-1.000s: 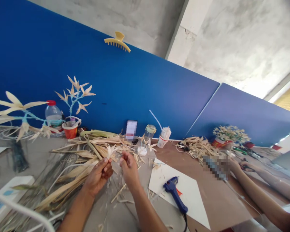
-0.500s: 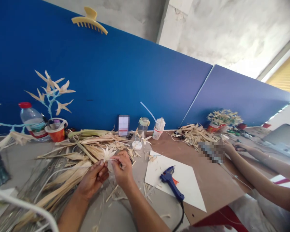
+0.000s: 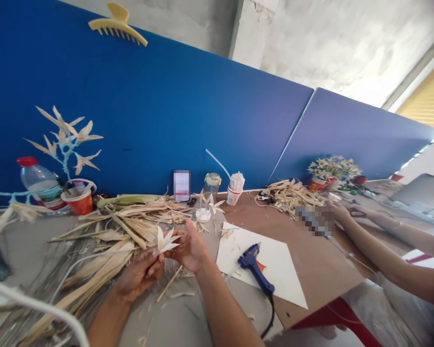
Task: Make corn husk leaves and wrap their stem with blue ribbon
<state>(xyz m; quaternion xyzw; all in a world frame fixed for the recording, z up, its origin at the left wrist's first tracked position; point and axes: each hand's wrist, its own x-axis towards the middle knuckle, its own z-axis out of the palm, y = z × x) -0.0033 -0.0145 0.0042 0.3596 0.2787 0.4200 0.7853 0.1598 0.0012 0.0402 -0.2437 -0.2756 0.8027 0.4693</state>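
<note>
A pale flower (image 3: pixel 166 241), apparently of dried corn husk, points its petals up and to the right. My left hand (image 3: pixel 142 274) pinches it at the base between thumb and fingers. Just right of it is my right hand (image 3: pixel 191 250), palm turned toward the flower, thumb raised and fingers apart. Its fingertips reach behind the petals, so I cannot tell whether they touch. Dried husks (image 3: pixel 126 236) lie spread behind and left of my hands. To the right, a blue glue gun (image 3: pixel 256 270) rests on a white sheet (image 3: pixel 287 277).
Husk flowers on a blue-wrapped stem stand in a red cup (image 3: pixel 78 205) beside a plastic bottle (image 3: pixel 39 185). A phone (image 3: pixel 182 185), a glass jar (image 3: pixel 211 185) and a white cup (image 3: pixel 234 195) line the blue partition (image 3: pixel 188 111). A co-worker's arms (image 3: pixel 379 260) reach in from the right.
My right hand has gone from a pinch by the flower to spread fingers with the thumb up. The flower has tipped to the right. The view has shifted slightly.
</note>
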